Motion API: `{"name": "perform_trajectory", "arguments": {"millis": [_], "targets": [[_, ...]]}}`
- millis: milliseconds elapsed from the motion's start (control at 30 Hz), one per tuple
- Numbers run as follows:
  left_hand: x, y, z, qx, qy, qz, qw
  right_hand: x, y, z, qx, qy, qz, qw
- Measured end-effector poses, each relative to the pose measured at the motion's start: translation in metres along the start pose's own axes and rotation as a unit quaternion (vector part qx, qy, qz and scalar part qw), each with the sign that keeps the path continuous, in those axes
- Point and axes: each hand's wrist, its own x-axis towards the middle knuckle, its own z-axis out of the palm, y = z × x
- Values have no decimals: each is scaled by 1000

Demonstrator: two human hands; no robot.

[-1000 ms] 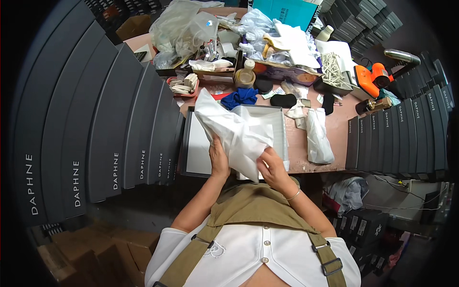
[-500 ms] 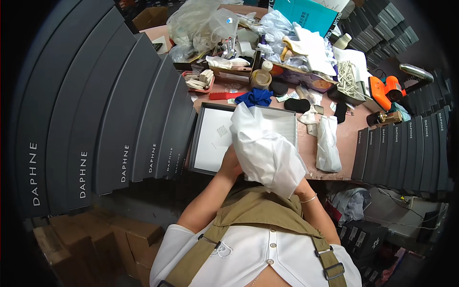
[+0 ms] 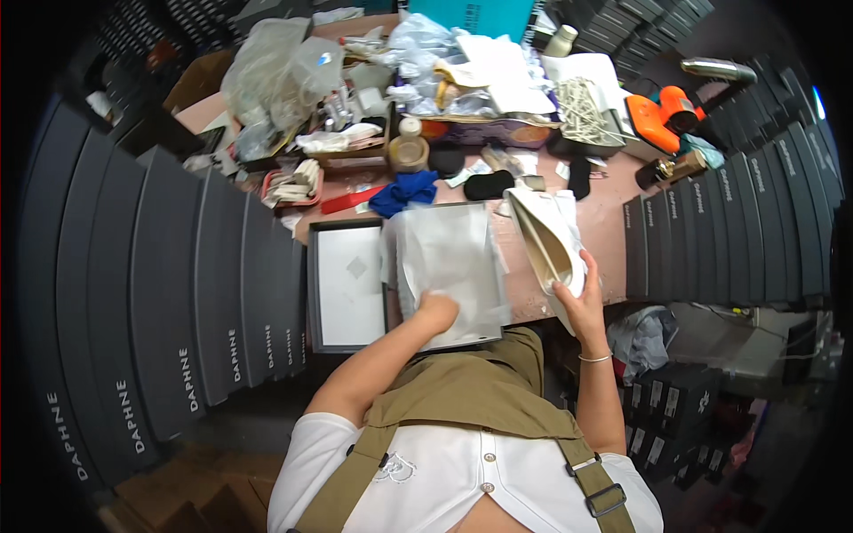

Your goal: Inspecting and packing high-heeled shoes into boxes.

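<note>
My right hand [image 3: 582, 305] grips a white shoe [image 3: 563, 233] by one end, over the table's right part. The shoe's beige inside faces up, with a thin pale stick-like piece in it. Another white bundle shows partly behind the shoe. My left hand [image 3: 435, 314] is closed at a sheet of white tissue paper [image 3: 449, 253]; its fingertips are hidden. The paper is spread over a dark shoebox [image 3: 487, 337] and covers most of it. Left of the paper lies a dark-edged box lid [image 3: 348, 275], its white inside up.
Dark shoeboxes stand stacked at left [image 3: 218, 266] and right [image 3: 693, 235]. Behind the shoebox lie a blue cloth [image 3: 404, 193], a red comb-like strip [image 3: 349, 201] and black oval pads [image 3: 490, 185]. A bottle [image 3: 409, 151], cluttered boxes and an orange tool [image 3: 652, 124] stand farther back.
The white paper, bunched up between both hands before, now lies spread over the shoebox under my left hand. My right hand has moved right and holds the white shoe.
</note>
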Motion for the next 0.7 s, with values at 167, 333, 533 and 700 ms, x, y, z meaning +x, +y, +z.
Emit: {"name": "perform_trajectory", "arguments": {"millis": [167, 333, 533, 700], "targets": [[-24, 7, -45, -154, 12, 164, 974, -2, -38, -28, -148, -62, -46, 986], [-108, 1, -172, -512, 257, 111, 812, 14, -60, -44, -304, -288, -113, 901], [-70, 32, -132, -675, -41, 137, 724, 61, -107, 13, -321, -190, -415, 830], [-66, 25, -88, -883, 113, 43, 454, 21, -61, 55, -152, -174, -87, 969]]}}
